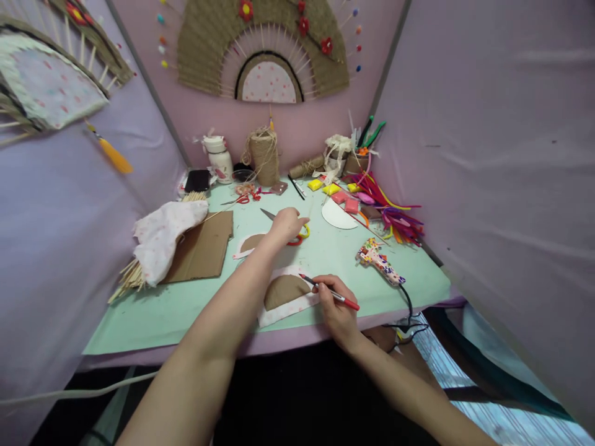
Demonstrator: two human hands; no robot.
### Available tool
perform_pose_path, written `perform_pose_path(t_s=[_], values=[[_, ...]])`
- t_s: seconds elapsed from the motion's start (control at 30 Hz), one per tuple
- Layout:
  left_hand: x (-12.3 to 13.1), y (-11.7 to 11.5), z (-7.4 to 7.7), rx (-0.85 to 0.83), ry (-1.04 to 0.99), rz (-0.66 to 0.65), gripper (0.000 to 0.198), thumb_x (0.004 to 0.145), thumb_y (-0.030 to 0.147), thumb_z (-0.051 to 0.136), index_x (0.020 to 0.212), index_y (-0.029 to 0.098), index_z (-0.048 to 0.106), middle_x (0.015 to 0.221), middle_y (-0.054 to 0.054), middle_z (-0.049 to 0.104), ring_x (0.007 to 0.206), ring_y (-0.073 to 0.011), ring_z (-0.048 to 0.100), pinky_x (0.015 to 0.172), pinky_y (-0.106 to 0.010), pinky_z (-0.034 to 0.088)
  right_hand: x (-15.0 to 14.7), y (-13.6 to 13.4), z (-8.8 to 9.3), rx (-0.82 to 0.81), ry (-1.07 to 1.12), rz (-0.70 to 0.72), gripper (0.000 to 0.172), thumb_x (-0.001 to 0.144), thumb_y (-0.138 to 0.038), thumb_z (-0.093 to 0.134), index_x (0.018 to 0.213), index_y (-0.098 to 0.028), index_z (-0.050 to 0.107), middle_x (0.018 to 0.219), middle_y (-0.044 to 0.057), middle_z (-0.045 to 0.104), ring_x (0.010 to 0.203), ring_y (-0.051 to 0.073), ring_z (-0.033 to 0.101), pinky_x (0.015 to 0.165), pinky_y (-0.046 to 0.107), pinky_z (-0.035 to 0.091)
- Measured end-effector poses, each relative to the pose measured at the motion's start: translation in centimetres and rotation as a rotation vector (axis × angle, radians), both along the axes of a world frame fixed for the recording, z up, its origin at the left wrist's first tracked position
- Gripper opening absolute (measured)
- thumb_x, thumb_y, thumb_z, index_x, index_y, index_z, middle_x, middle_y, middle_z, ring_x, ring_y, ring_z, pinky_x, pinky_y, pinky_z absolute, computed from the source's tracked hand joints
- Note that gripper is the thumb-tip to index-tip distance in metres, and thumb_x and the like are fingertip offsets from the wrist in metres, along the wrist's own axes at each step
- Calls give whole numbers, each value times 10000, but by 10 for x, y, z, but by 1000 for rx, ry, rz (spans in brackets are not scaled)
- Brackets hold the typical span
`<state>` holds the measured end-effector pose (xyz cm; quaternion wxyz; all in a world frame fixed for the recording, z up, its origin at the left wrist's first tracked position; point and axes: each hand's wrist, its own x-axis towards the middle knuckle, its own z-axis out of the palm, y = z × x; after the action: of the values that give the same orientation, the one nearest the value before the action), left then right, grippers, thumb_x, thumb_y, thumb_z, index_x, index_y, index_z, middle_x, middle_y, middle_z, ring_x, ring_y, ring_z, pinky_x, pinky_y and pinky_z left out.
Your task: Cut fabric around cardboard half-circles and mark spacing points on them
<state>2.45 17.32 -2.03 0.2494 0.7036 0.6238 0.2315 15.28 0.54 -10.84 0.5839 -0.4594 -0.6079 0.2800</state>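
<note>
My right hand [338,310] holds a red and white pen [341,298] whose dark tip points at the edge of a spotted white cloth [279,318]. A brown half-round piece [284,292] lies on that cloth. Further forward, my left hand [287,224] is over a pair of scissors with red and yellow handles [305,231]; its fingers look bent, and whether they grip the scissors is unclear. Left of my left forearm is a smaller brown half-round on spotted cloth [243,249], partly covered by the arm.
Brown cardboard [204,251] and sticks under spotted cloth [160,232] lie left. A white half-round [338,214] sits ahead. At right are a corded glue gun [381,262] and colourful pipe cleaners [395,217]. A twine roll [264,158] and white bottle [218,160] stand behind.
</note>
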Motion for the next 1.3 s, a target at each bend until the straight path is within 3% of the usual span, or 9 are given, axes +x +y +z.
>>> perform_pose_path(t_s=[0.13,0.2,0.37,0.5,0.63,0.9,1.03,1.13,1.3], values=[[-35,-33,5,-10,117,-23,266,812,313,648,1010,142,699,1000,-125,721,979,-262,650,809,-305,441,-1,3,-5,54,47,-30,229,974,-254,457,1145,-225,607,919,32,675,757,151,637,709,294,519],[-55,-61,5,-53,202,-132,283,797,352,662,1010,168,690,980,-92,717,940,-255,650,782,-308,447,-2,4,-7,65,9,11,262,990,-236,430,1216,-228,563,912,31,674,748,150,641,706,300,528],[-77,-120,-6,-128,352,-205,531,702,388,744,1138,113,618,1154,-159,632,1096,-321,583,859,-366,456,-1,4,-3,136,-430,88,227,940,-282,558,1155,-210,568,1038,95,694,920,242,639,805,404,529],[-70,-134,-16,-104,331,-167,510,760,306,690,1212,109,559,1175,-161,591,1119,-317,569,895,-384,451,-1,2,2,73,-680,87,340,886,-327,641,1180,-196,531,1261,143,632,1081,322,589,891,496,493],[-67,-129,-27,-110,290,-118,466,799,291,656,1218,124,541,1177,-165,590,1017,-293,617,841,-382,469,-1,4,0,25,-714,84,346,881,-289,645,1194,-199,528,1127,121,680,1085,317,589,911,487,476],[-71,-120,-29,-289,-136,-74,491,692,325,714,1147,163,623,882,-63,695,810,-248,645,665,-310,457,-1,7,1,22,-645,101,314,872,-258,651,1165,-211,548,1021,103,685,989,300,610,857,469,480],[-72,-123,-30,-354,-457,-32,335,657,348,732,922,148,689,877,-57,704,809,-230,643,660,-292,467,1,5,0,132,-523,46,357,913,-284,594,1254,-220,508,1159,124,657,1059,287,598,896,467,473],[-74,-128,-40,-418,-792,91,375,656,337,759,959,134,672,869,-61,715,793,-219,657,705,-313,492,6,2,1,251,-353,-30,395,958,-244,485,1351,-234,442,1256,127,603,1115,257,576,951,471,451],[-75,-136,-51,-478,-1110,158,426,650,265,792,1027,130,646,927,-76,735,819,-209,682,764,-327,517,7,-3,3,288,-236,98,343,962,-260,397,1269,-223,545,1011,94,624,911,228,603,782,421,506]])
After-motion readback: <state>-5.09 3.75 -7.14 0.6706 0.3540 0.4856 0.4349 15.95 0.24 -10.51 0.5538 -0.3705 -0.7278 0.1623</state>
